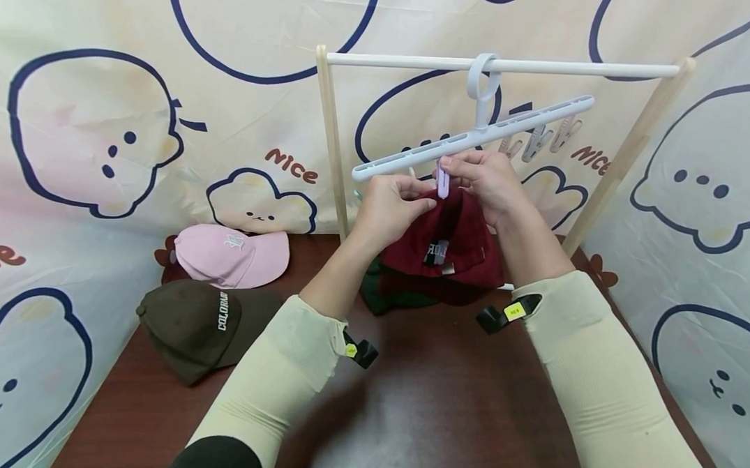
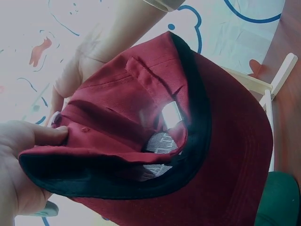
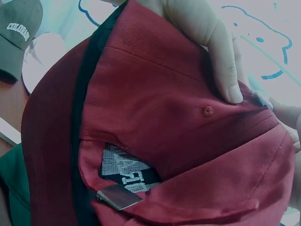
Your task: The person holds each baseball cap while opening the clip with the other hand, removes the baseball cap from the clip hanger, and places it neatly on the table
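Observation:
A dark red cap (image 1: pixel 475 242) hangs tilted beneath a pale blue hanger (image 1: pixel 518 125), its back strap and metal buckle (image 3: pixel 120 196) visible in the right wrist view. My left hand (image 1: pixel 391 210) pinches the cap's crown, with the thumb on the red cloth. At the cap's upper edge stands a lilac clothes clip (image 1: pixel 443 182), just under the hanger bar. The right hand (image 1: pixel 490 183) pinches this clip between thumb and fingers. Whether the clip's tips grip the cloth is hard to tell.
The hanger hooks over a white rail (image 1: pixel 577 68) on a wooden stand. Several clips (image 1: pixel 538 142) hang from its right half. A pink cap (image 1: pixel 223 255) and a brown cap (image 1: pixel 189 323) lie at left on the table (image 1: pixel 430 404). Behind the red cap is a green cap (image 1: pixel 375 293).

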`<state>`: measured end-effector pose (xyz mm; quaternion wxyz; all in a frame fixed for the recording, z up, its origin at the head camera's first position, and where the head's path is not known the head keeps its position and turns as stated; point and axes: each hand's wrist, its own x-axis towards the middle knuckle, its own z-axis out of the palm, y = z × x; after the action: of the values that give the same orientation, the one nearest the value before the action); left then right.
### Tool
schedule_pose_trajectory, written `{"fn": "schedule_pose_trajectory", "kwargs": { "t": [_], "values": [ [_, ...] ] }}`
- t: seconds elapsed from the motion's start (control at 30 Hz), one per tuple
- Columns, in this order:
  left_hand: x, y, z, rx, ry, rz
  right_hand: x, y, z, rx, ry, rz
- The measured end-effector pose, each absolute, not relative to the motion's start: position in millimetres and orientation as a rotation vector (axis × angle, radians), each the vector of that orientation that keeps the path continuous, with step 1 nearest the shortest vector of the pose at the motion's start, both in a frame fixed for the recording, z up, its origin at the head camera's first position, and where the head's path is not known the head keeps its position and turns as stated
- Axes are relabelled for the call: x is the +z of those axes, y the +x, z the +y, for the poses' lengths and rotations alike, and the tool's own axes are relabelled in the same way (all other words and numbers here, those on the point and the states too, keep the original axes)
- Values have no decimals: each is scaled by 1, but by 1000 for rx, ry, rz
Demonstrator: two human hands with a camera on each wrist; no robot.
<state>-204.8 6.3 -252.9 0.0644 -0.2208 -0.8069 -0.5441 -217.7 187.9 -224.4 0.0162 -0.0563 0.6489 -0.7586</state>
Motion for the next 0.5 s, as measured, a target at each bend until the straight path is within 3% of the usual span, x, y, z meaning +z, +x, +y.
{"fn": "schedule_pose_trajectory", "kwargs": {
  "t": [0.5],
  "values": [
    [-283,-182,-4,-1579,-903,-2551,-230,-211,185,-2381,-289,2008]
  ]
}}
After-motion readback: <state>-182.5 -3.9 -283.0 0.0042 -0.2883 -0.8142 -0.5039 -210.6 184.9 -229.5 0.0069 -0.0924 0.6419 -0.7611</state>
